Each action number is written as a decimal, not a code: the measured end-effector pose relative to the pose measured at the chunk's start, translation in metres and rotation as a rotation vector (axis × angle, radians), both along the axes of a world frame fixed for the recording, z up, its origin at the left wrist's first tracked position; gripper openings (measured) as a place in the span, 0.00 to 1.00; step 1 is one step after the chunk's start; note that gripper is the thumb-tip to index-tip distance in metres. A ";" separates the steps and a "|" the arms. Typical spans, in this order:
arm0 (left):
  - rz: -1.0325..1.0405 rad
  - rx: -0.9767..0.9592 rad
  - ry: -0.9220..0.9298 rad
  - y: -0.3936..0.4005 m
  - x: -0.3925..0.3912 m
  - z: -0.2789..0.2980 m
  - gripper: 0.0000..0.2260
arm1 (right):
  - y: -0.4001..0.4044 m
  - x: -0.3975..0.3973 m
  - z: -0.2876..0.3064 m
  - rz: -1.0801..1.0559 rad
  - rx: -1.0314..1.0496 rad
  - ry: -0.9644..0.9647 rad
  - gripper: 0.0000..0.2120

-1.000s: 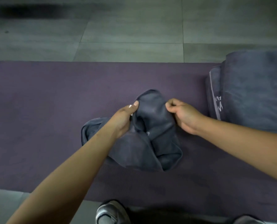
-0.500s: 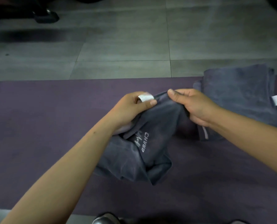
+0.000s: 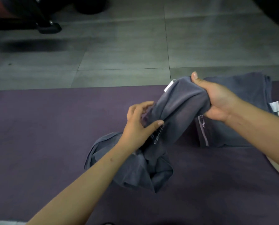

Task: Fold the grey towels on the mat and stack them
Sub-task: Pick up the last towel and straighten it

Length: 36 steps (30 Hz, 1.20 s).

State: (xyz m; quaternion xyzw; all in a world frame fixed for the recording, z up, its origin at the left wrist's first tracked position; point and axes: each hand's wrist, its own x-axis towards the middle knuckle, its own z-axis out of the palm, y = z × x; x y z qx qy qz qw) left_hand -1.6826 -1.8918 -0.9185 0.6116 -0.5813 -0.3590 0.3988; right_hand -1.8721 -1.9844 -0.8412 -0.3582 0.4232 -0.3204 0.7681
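Gripping a bunched grey towel (image 3: 176, 114) in the right hand (image 3: 216, 101), lifted over the purple mat (image 3: 38, 127).

Right hand clamped round the towel's upper end, thumb on top, fingers curled beneath; white tag (image 3: 168, 86) poking out just beside the thumb. Left hand (image 3: 138, 125) lower on the same towel, thumb pressed on the cloth near pale lettering, fingers spread loosely along its far side. Towel's lower end crumpled on the mat. Stack of folded grey towels (image 3: 241, 95) behind the right hand, at the mat's right end. Grey tiled floor (image 3: 119, 54) beyond the mat; dark equipment (image 3: 38, 17) far left.
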 end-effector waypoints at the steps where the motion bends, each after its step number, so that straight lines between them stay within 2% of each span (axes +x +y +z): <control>1: 0.050 -0.059 -0.026 0.002 -0.003 -0.003 0.23 | 0.000 0.000 0.001 0.001 0.007 -0.001 0.19; 3: 0.076 -0.064 -0.047 0.004 -0.005 -0.008 0.21 | -0.002 -0.001 0.003 0.006 0.021 -0.020 0.19; 9: 0.078 0.186 -0.141 0.000 0.019 -0.033 0.08 | -0.010 -0.012 0.007 -0.003 0.009 -0.070 0.20; 13: 0.076 0.310 0.116 -0.001 0.048 -0.024 0.07 | -0.020 -0.024 -0.001 -0.092 -0.017 -0.015 0.17; 17: 0.126 0.218 0.188 -0.009 0.079 0.001 0.09 | -0.026 -0.032 -0.016 -0.167 -0.152 0.148 0.14; 20: 0.063 0.212 0.130 -0.014 0.095 0.024 0.12 | -0.029 -0.038 -0.026 -0.186 -0.179 0.230 0.13; 23: -0.051 0.286 0.150 -0.016 0.109 0.041 0.21 | -0.038 -0.041 -0.036 -0.254 -0.185 0.323 0.13; 26: -0.092 0.323 0.207 -0.015 0.124 0.051 0.35 | -0.048 -0.041 -0.037 -0.315 -0.182 0.342 0.11; 28: -0.083 0.334 0.230 -0.015 0.131 0.057 0.34 | -0.053 -0.037 -0.033 -0.334 -0.201 0.329 0.11; 30: -0.051 0.335 0.251 -0.014 0.136 0.064 0.28 | -0.055 -0.032 -0.027 -0.342 -0.231 0.317 0.11; 34: 0.031 0.334 0.391 -0.009 0.139 0.084 0.29 | -0.056 -0.022 -0.013 -0.343 -0.258 0.325 0.13; 36: 0.128 0.351 0.476 -0.008 0.135 0.099 0.22 | -0.056 -0.019 -0.006 -0.370 -0.281 0.362 0.13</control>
